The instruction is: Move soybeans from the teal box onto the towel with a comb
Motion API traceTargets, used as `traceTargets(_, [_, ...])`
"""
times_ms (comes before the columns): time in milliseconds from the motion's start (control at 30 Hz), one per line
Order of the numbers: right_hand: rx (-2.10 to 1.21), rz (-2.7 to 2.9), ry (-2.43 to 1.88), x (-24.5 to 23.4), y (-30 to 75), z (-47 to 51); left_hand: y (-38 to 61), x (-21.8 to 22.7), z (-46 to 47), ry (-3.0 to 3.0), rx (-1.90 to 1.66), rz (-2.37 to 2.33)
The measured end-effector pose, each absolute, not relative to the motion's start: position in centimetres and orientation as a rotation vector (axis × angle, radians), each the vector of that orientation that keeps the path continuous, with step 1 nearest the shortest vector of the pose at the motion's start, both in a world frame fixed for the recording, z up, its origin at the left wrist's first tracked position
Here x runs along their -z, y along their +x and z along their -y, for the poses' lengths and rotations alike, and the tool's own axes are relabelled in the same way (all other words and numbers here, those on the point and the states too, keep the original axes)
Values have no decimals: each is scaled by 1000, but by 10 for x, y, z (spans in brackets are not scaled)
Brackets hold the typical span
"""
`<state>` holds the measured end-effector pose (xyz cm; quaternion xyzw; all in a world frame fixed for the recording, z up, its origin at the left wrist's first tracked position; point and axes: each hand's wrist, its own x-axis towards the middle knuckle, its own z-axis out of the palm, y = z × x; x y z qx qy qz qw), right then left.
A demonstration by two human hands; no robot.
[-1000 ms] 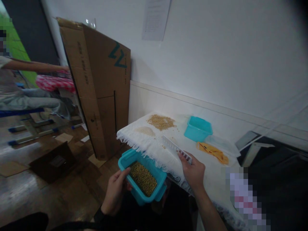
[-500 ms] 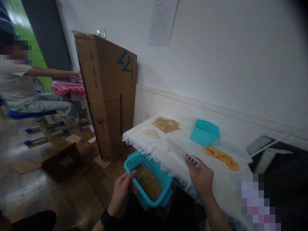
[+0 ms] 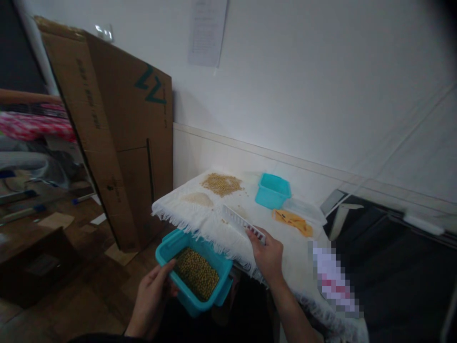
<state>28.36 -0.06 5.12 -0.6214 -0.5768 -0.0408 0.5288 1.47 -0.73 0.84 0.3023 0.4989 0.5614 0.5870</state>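
Note:
My left hand (image 3: 153, 288) grips the near-left rim of a teal plastic bin (image 3: 194, 307), thumb over the edge. Greenish-yellow beans (image 3: 198, 271) lie inside this bin, which is held tilted just below the table's front edge. My right hand (image 3: 269, 255) is closed on the near end of a white slotted plastic piece (image 3: 235, 220); its far end reaches over the white fringed cloth (image 3: 210, 221). Beyond that piece are a heap of pale fine grain (image 3: 196, 199) and a spread pile of tan beans (image 3: 221, 183). A few loose beans lie beside the slotted piece.
A second teal bin (image 3: 273, 193) stands at the back of the table, near an orange-yellow packet (image 3: 293, 222) and a clear lid (image 3: 305, 209). A tall cardboard box (image 3: 135, 157) rises at left. Black material (image 3: 392, 252) covers the right side. A person's arm (image 3: 28, 97) shows far left.
My view has turned to the right, so the scene sits farther left. Both hands keep their holds on the bin and the slotted piece.

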Motion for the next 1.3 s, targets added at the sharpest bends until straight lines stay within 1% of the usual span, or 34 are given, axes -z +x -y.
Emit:
traceTargets(167, [110,1370,-1503,-49,283,1,12,-8,8,695,-1317,-1085])
traceTargets(500, [64,1427,-1435,-56,275,8,13,-9,9,660,-1309,-1101])
traceTargets(733, [-83,1473,-1364,-65,258,21,12,-7,8,630,-1313,-1098])
traceTargets(900, [1,1363,-1369,-66,263,-9,11,-7,7,648,-1326,-1101])
traceTargets(1067, [36,1423,-1390,-63,266,-45,8,-9,4,659,-1322,-1101])
traceTargets(1300, [9,1476,-1358,-54,263,-53,7,5,4,651,-1354,-1119])
